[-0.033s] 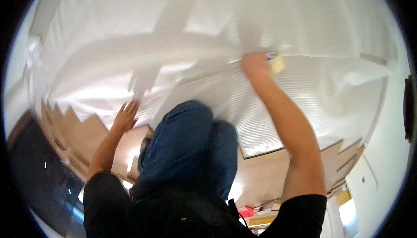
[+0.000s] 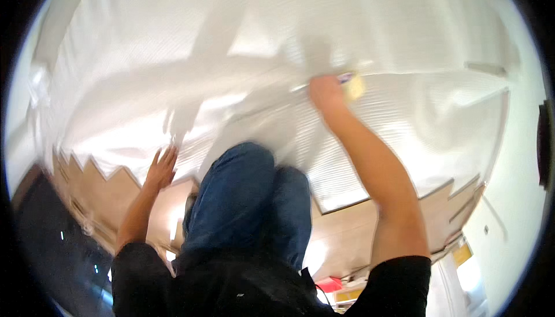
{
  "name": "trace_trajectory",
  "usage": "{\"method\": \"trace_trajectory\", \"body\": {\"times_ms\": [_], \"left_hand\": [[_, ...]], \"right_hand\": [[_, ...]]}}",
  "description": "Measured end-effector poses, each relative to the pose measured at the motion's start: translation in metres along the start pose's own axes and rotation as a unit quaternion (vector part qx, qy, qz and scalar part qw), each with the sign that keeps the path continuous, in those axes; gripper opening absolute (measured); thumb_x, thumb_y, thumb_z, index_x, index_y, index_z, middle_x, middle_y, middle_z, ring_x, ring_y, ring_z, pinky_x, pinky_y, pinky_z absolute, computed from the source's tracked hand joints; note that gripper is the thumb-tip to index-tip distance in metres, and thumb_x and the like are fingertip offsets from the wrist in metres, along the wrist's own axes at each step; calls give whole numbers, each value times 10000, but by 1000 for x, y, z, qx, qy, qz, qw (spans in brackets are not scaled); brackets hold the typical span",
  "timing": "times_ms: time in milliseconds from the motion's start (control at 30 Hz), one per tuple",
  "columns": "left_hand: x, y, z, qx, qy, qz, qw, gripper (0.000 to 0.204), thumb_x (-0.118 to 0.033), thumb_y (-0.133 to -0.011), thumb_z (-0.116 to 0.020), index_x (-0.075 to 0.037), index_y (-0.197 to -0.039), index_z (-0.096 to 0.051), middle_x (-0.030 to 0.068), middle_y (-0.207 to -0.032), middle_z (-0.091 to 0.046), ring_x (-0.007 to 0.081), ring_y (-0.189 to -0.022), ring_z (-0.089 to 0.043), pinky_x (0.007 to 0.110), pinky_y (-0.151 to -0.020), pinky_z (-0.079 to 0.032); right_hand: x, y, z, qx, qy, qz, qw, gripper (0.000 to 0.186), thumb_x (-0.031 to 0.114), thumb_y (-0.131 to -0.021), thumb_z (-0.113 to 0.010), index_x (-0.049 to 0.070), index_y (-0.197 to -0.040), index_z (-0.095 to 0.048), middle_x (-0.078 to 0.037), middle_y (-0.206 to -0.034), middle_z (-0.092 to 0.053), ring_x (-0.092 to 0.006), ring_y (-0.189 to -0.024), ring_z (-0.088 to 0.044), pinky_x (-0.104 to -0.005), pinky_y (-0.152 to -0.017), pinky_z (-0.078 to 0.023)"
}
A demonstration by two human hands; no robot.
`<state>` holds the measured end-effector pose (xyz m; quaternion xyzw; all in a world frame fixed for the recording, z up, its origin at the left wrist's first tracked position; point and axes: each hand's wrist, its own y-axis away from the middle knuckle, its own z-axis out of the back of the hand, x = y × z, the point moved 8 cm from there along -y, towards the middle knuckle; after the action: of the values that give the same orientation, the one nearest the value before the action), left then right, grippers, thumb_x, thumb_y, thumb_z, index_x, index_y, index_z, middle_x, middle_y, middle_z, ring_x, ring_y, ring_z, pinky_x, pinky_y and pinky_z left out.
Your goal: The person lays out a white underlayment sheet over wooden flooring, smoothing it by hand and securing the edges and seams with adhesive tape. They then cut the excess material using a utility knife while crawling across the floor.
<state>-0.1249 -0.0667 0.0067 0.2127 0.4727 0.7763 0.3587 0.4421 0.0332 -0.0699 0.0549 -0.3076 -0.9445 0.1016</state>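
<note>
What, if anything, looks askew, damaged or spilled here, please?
No spill or clear damage stands out. The white sheet looks slightly untidy, though: it is creased near the left hand and rumpled along its left edge, instead of lying flat like a smoothly spread covering.

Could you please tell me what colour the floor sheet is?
The floor sheet is whitish, as the head view shows best.

The white sheet (image 2: 416, 115) looked like thin plastic, glossy and finely ribbed, with shiny creases. The planks (image 2: 341, 233) looked like pale wood, smooth (glare whitened them in places). The trousers (image 2: 237, 201) were matt blue denim, the shirt (image 2: 243, 279) dull black cloth; the dark panel (image 2: 58, 247) at far left had a glossy, reflective face.
</note>
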Motion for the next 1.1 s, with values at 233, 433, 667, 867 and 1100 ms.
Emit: {"method": "trace_trajectory", "body": {"times_ms": [233, 433, 667, 867, 1100], "left_hand": [[-64, -92, 278, -337, 94, -90, 932, 412, -120, -914, -641, -100, -1325, -629, 124, -1489, -539, 305, -1442, -432, 513, -1209, -285], [-168, -264, 572, -483, 125, -110, 860, 637, -369, -956, -650, -224, -1546, -457, 166, -1676, -269, 412, -1531, -258, 621, -1228, -177], [-279, -398, 664, -455, -75, -69, 885, 586, -459, -1039, -458, -353, -1605, -347, 129, -1723, -150, 359, -1588, -108, 564, -1273, -77], [-288, -395, 671, -432, 32, -148, 889, 569, -456, -1004, -530, -371, -1558, -429, 72, -1720, -192, 339, -1585, -129, 569, -1271, -80], [-286, -402, 676, -430, 48, -159, 887, 593, -410, -936, -605, -361, -1516, -494, 80, -1705, -236, 363, -1566, -182, 594, -1256, -110]], "right_hand": [[3, 76, 127, -280, 19, 2, 960, 278, 148, -865, -651, 99, -1134, -701, -125, -1220, -626, -256, -1159, -590, -481, -1031, -422], [-145, 185, 142, -460, -313, -173, 813, 422, 55, -794, -724, 97, -1207, -648, -164, -1313, -553, -358, -1232, -531, -486, -1080, -388], [-318, 213, -3, -356, -490, -499, 620, 477, 239, -1081, -524, -37, -1458, -427, -267, -1515, -406, -401, -1402, -417, -476, -1167, -357], [-456, 188, 61, -493, -339, -495, 631, 609, 337, -1049, -573, -59, -1481, -406, -294, -1514, -409, -413, -1447, -367, -504, -1195, -318], [-560, 56, 96, -384, -382, -412, 732, 439, 385, -958, -668, -37, -1072, -713, -250, -1216, -677, -422, -1207, -586, -518, -1145, -365]]}}
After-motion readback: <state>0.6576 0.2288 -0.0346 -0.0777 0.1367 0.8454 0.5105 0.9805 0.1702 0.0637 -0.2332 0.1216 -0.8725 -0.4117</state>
